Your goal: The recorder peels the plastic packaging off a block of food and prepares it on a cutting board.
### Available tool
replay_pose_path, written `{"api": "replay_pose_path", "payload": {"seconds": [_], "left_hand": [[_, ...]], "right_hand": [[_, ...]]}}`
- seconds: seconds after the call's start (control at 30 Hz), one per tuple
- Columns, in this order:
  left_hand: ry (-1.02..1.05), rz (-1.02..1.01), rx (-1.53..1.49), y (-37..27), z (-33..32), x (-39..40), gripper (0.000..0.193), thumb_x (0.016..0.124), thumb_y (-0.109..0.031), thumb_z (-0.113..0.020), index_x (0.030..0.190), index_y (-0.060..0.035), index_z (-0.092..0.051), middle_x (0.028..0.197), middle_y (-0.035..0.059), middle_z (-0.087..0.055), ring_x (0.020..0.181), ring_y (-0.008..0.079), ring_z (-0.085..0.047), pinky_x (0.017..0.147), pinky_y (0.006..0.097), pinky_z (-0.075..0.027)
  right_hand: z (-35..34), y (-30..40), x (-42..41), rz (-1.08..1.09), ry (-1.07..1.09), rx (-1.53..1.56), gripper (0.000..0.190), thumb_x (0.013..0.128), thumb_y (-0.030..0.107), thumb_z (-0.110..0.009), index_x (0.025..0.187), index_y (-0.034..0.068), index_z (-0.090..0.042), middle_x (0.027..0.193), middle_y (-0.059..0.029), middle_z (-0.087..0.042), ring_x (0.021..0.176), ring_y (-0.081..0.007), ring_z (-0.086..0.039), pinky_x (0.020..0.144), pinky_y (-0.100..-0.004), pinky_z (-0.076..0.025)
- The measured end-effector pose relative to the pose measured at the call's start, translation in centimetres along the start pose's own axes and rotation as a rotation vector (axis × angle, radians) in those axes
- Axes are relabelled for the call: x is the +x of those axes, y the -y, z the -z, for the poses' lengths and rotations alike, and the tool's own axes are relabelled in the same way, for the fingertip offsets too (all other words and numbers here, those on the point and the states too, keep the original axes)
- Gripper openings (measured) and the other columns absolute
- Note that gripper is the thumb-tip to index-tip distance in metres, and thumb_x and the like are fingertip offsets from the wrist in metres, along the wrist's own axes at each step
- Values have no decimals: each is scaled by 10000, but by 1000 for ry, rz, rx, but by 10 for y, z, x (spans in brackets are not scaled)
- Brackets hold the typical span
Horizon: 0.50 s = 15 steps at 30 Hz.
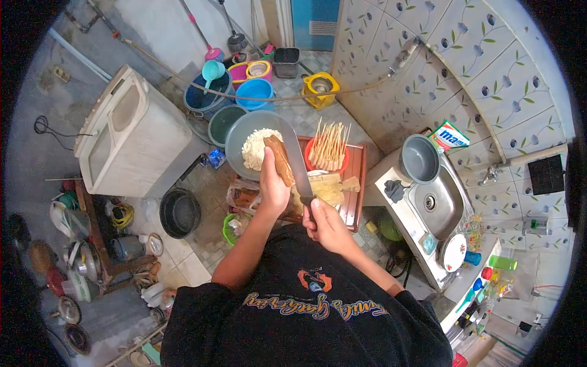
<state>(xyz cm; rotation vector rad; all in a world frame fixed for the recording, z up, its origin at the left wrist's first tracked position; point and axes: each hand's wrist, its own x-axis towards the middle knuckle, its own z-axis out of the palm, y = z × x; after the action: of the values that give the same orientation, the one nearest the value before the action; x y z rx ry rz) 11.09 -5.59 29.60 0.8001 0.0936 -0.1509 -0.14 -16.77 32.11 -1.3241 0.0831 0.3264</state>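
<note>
My left hand (274,183) grips a long brown block of food (280,160), held up at a slant. A large knife (297,160) is in my right hand (326,225), fingers around its dark handle, the broad blade pointing away from me beside the block. Beyond my left hand, a grey basin (234,151) holds white crumbled pieces (257,144). To the right stands a red bowl (346,158) with many sticks bearing pale food (328,151) at their near ends. A wooden cutting board (328,190) lies partly hidden behind my right hand.
The board and bowl rest on a low reddish-brown table (360,183). A plastic bag of brown pieces (243,195) and a green basket (231,229) sit left. A steel sink (438,202) stands right, a washing machine (160,137) left. A hose (293,97) crosses beyond.
</note>
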Motion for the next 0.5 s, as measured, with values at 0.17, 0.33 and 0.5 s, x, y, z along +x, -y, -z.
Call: {"api": "replay_pose_path", "payload": {"seconds": [0.17, 0.33, 0.5], "left_hand": [[-49, -52, 227, 9, 17, 7, 510, 978, -506, -324, 1095, -44, -505, 945, 64, -580, 841, 157, -561, 731, 299, -456], [197, -115, 154, -7, -8, 0, 460, 1006, -448, -281, 1013, -40, -494, 860, 28, -523, 729, 100, -490, 648, 238, -425], [148, -102, 111, -2, -7, 4, 436, 1003, -450, -295, 995, -55, -480, 849, 15, -491, 706, 97, -464, 635, 233, -409]], "right_hand": [[-4, -5, 3, 146, -161, -415, 313, 1011, 290, -329, 884, 25, -437, 633, -100, -500, 499, -228, -500, 457, -309, -392], [-13, 9, 4, 90, -315, -840, 251, 974, 241, -421, 955, -8, -433, 722, -294, -569, 698, -470, -586, 567, -491, -458], [-13, 4, 8, 158, -357, -941, 244, 946, 225, -493, 971, -5, -416, 752, -306, -573, 744, -486, -580, 596, -532, -443]]}}
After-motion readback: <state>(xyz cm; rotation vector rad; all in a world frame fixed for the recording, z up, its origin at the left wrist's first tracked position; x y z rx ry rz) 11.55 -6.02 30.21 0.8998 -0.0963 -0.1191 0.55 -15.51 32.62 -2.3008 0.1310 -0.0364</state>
